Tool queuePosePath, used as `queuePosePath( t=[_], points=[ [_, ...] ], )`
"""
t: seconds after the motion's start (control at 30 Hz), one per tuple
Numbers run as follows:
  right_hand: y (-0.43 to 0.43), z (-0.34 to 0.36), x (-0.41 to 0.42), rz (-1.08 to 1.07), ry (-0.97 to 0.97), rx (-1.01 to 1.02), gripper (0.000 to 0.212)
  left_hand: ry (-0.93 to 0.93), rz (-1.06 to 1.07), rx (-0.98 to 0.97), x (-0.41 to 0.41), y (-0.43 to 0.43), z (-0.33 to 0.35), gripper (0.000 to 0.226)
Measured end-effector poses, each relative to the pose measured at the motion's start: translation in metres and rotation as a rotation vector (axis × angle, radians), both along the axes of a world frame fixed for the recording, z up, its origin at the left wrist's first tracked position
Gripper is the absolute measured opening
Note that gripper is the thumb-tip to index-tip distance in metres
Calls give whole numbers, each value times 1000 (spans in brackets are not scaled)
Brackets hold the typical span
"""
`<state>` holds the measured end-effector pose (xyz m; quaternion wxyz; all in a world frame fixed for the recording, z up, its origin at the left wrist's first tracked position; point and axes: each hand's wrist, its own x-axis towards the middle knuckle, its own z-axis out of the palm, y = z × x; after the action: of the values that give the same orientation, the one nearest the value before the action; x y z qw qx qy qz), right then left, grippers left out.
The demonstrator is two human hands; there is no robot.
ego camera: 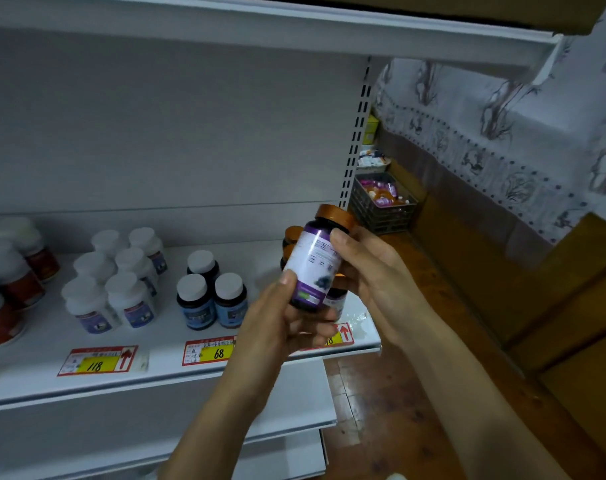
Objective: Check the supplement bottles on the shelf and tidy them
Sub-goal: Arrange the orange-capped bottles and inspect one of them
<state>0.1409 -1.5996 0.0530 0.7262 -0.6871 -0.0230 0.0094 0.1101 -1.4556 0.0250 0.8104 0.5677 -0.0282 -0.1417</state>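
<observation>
A dark bottle with a purple-and-white label and an orange cap [315, 261] is held tilted in front of the white shelf [52, 382]. My left hand [277, 323] grips its lower part from below. My right hand [371, 271] holds its upper side, thumb near the cap. Behind it, partly hidden, stand more orange-capped bottles [292, 234]. Further left on the shelf stand three dark bottles with blue labels [208, 296], several white bottles with purple labels [121, 282] and red-labelled white-capped bottles [14, 278].
Price tags 118 [97, 362] and 68 [210, 351] sit on the shelf's front edge. Another shelf board [260, 26] runs overhead. A grey crate of small items [381, 206] stands on the floor to the right, beside brown cabinets [537, 306].
</observation>
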Motion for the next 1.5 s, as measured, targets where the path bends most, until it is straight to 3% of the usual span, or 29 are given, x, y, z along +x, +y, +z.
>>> queuePosePath(
  t=[0.17,0.3,0.43,0.63,0.93,1.07,1.23,1.3,1.5],
  points=[
    [-8,19,22,-37,-63,-84,22,-277,111,327,16,1,-13,41],
    [-24,23,59,-279,-175,-157,38,-719,229,1072,32,4,-40,45],
    [-38,-13,101,-229,-135,-440,38,-829,168,1350,31,-2,-60,58],
    [-35,-69,131,-100,95,-719,37,-778,210,1411,31,-7,-61,60],
    [-27,-62,125,60,230,-700,50,-777,209,1437,29,-9,-63,64],
    [-20,-61,120,34,33,-851,62,-819,188,1422,33,-6,-60,52],
    [6,-46,119,-38,-315,-1295,54,-855,242,1390,32,-6,-54,49],
    [14,-40,116,-22,-306,-1414,48,-859,277,1352,30,-2,-52,45],
    [21,-33,108,-16,-277,-1523,43,-817,359,1281,28,17,-46,44]
  ],
)
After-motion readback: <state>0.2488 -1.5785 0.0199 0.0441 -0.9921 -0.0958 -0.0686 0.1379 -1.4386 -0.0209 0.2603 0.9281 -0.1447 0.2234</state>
